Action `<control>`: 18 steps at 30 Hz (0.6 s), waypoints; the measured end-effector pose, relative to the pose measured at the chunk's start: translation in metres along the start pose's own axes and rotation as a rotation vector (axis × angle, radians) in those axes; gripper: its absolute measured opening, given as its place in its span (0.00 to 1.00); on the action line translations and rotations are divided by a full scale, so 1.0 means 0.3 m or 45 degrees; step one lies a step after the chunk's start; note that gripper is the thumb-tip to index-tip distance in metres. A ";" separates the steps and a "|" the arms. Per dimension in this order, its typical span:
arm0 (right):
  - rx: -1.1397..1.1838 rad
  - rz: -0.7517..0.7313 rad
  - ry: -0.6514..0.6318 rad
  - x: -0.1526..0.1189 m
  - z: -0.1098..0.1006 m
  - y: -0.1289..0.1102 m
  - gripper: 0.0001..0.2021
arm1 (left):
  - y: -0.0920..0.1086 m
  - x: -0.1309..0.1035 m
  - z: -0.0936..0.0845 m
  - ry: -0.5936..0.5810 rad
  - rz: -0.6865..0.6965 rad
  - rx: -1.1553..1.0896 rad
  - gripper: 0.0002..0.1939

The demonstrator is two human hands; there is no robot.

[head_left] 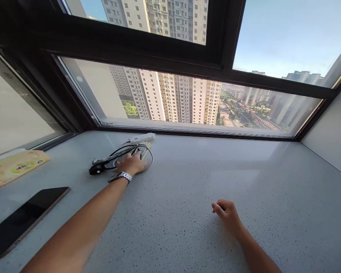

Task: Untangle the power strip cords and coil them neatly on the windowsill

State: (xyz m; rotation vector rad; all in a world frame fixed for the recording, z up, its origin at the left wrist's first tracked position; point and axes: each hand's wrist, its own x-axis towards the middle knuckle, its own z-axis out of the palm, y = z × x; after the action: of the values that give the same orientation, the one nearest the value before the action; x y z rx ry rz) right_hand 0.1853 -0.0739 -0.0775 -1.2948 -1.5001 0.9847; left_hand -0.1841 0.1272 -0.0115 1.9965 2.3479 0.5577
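Looks like you're at the grab stage imo, left hand over the cables near the sill's far left corner (can't tell if it's gripping), right hand loosely curled, and any lift needs the whole tangle gathered.

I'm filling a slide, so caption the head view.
Left hand on bundled cables by a window, right hand loosely curled.

Open sill between cable bundle and right hand, window frame behind
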 end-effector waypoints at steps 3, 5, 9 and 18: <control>-0.003 -0.001 0.005 -0.003 0.003 -0.001 0.26 | 0.018 -0.040 0.017 0.018 -0.065 0.089 0.23; -0.007 -0.002 0.009 -0.003 0.002 -0.004 0.26 | 0.027 -0.064 0.020 0.045 -0.060 0.123 0.22; -0.016 0.000 0.018 0.000 0.000 0.000 0.26 | 0.047 -0.108 0.025 0.108 0.020 0.150 0.23; 0.037 0.008 0.088 0.007 -0.014 0.005 0.25 | 0.171 -0.309 0.130 0.203 0.459 0.046 0.27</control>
State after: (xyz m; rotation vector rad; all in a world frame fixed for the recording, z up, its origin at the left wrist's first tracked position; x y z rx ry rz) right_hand 0.1896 -0.0715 -0.0776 -1.3011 -1.4253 0.9531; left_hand -0.1085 0.0549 -0.0543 2.4990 2.0944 0.7125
